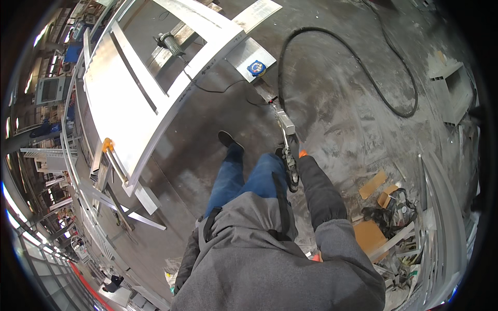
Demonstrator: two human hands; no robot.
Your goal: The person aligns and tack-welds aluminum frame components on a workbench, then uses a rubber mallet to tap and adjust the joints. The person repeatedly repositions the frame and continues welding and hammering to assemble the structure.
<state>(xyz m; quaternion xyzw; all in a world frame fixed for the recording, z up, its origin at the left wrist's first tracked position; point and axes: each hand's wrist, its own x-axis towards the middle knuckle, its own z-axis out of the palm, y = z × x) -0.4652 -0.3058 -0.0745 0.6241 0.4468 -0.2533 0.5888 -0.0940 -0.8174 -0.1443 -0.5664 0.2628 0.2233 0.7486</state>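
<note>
1 right hand (pixel 294 145) holds a long metallic tool (pixel 285 122).

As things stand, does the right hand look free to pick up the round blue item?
Probably not: the right hand appears wrapped around a long metal tool, and the round blue item lies beyond that tool's far end.

Floor (pixel 353 137): grey concrete, smeared with pale dust. Scrap heap (pixel 402 212): cardboard pieces (pixel 372 185), dark plastic bag (pixel 377 213). Just right of heap: long pale-grey metal strips (pixel 447 217), side by side. Beyond heap: hollow grey block (pixel 455 94), lying on floor. Far left of heap: pale cabinet (pixel 50 89) with dark panel; bright strip lights (pixel 39 35); grey panelled surface (pixel 44 264), wall or roof unclear; red band (pixel 85 283) alongside.
</note>
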